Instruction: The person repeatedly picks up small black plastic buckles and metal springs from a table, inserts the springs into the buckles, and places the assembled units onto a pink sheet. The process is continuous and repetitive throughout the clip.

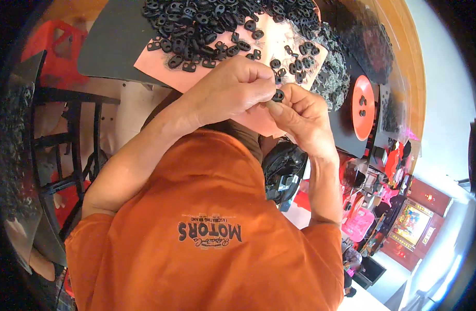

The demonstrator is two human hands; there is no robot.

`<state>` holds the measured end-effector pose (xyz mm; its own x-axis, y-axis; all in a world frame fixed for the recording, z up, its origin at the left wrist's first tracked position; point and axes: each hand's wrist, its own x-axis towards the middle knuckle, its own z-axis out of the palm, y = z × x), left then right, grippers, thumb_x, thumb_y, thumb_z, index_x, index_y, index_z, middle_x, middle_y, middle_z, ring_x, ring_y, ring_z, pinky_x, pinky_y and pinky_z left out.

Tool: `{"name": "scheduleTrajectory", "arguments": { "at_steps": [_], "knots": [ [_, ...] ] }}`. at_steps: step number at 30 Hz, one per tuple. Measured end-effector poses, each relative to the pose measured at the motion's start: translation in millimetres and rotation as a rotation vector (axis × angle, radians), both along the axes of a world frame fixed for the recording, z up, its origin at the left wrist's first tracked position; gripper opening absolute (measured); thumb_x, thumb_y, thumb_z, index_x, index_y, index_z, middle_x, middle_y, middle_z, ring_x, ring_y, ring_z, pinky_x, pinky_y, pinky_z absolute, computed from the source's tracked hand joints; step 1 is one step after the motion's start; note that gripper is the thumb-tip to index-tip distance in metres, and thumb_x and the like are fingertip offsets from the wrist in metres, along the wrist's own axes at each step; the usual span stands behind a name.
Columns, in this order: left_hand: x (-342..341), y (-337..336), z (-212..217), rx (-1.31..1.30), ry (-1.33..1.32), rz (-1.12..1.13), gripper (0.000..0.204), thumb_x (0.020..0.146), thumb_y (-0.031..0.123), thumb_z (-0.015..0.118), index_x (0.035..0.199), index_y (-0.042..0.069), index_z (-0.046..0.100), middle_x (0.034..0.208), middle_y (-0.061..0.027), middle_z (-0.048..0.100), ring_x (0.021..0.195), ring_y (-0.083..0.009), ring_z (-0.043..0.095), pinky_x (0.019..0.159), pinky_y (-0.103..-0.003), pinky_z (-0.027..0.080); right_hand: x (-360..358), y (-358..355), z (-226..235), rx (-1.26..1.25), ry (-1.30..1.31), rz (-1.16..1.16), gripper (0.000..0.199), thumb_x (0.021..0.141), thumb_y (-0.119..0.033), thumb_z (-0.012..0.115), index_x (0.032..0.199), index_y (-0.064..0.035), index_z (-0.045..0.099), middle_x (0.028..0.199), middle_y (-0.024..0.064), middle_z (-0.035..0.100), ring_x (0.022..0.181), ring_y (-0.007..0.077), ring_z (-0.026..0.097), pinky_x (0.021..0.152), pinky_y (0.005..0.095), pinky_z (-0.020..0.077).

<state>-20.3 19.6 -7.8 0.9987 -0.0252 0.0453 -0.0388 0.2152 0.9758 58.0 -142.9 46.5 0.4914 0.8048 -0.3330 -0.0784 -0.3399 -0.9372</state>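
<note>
A small workshop: a table (111, 49) heaped with black plastic parts (207, 20), red stools (54, 52) around.

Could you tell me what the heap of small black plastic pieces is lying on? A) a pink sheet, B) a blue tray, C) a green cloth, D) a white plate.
A: the small black plastic pieces are scattered over a pink sheet, just beyond the left hand and the right hand, which pinch one black piece between them.
</note>
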Motion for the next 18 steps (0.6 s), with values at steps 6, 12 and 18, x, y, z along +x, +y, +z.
{"name": "scheduleTrajectory", "arguments": {
  "at_steps": [6,12,18],
  "knots": [
    [0,3,6,0.009,0.026,-0.039,0.018,0.082,0.017,0.049,0.075,0.004,0.058,0.06,0.0045,0.049,0.055,-0.0039,0.046,0.049,-0.019,0.036,12,-4,0,-0.013,-0.941,0.32,0.017,0.077,-0.013,0.066,0.082,-0.001,0.055,0.06,0.0035,0.049,0.05,0.0154,0.045,0.046,0.0263,0.0368],
    [-1,-1,15,-0.037,0.091,-0.002,0.019,0.079,0.017,0.048,0.068,0.003,0.055,0.056,0.0014,0.049,0.049,-0.006,0.046,0.044,-0.021,0.036,10,-2,12,0.039,-1.098,0.356,0.033,0.073,-0.013,0.065,0.103,-0.0016,0.056,0.073,0.01,0.053,0.065,0.0243,0.057,0.057,0.034,0.0472],
    [-1,-4,18,-0.012,0.112,0.03,0.023,0.077,0.017,0.047,0.059,0.004,0.052,0.054,0.0007,0.048,0.049,-0.0064,0.045,0.043,-0.022,0.034,14,-3,10,0.065,-1.12,0.37,0.031,0.074,-0.012,0.065,0.102,-0.0013,0.056,0.074,0.0099,0.053,0.066,0.0268,0.057,0.056,0.0347,0.0475]
  ]
}}
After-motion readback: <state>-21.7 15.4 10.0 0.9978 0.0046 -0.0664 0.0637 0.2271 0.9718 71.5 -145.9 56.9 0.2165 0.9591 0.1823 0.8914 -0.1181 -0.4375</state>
